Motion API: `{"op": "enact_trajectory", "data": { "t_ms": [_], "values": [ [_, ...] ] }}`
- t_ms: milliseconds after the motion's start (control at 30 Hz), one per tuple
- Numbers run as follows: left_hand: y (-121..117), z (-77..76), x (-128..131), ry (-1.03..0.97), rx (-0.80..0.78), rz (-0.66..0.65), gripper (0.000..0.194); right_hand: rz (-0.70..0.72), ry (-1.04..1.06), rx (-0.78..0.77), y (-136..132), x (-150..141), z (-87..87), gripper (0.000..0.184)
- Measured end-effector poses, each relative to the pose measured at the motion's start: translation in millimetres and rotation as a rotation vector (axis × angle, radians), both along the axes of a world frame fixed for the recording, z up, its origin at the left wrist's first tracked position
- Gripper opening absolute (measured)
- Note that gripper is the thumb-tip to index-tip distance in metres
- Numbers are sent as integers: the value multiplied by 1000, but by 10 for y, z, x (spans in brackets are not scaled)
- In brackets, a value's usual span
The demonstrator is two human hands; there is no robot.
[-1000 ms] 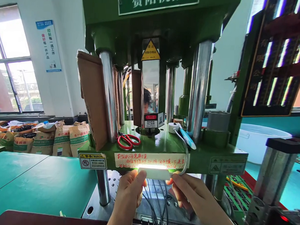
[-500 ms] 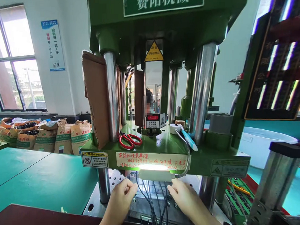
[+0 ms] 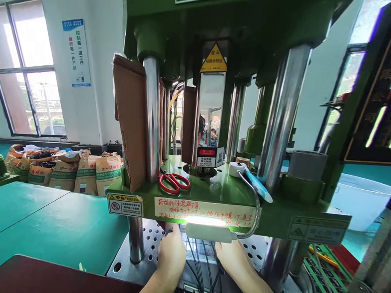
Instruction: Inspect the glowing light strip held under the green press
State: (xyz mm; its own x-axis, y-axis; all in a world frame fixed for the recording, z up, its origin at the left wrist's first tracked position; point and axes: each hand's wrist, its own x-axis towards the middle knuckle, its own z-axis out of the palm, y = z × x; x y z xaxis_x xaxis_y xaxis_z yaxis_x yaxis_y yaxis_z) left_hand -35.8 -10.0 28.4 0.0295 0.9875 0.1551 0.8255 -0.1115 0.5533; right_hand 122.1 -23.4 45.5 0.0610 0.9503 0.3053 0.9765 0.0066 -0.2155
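My left hand [image 3: 171, 257] and my right hand [image 3: 231, 259] reach under the green machine platen [image 3: 213, 196], one on each side of a bundle of black cables [image 3: 200, 266]. The fingers of both point away under the platen and are mostly hidden. A lit white lamp bar [image 3: 208, 230] on a gooseneck [image 3: 256, 212] hangs just above the hands, touched by neither. Below lies a perforated metal plate [image 3: 148, 251].
Red scissors [image 3: 173, 182] and a blue-white tool [image 3: 258, 187] lie on the platen. Chrome columns [image 3: 151, 119] stand around it, with cardboard [image 3: 132, 118] at the left. A green table [image 3: 51, 227] is at left, sacks [image 3: 82, 174] behind, a white tub [image 3: 363, 195] at right.
Both hands let go of the lamp bar, dropped and pushed forward under the platen beside the cables. The camera moved closer and lower.
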Motion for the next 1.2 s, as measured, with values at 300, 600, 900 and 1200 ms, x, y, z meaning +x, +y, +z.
{"op": "enact_trajectory", "data": {
  "t_ms": [300,600,900,1200],
  "values": [
    [-96,208,98,143,87,-57,28,105,-109,-13,-18,-189,71,33],
    [57,54,179,135,16,-39,33,93,-167,-22,106,-184,-41,36],
    [-72,201,301,92,-9,-147,30,199,-113,48,93,-320,24,36],
    [11,86,359,29,86,-215,29,213,-93,15,181,-339,-55,32]
  ]
}}
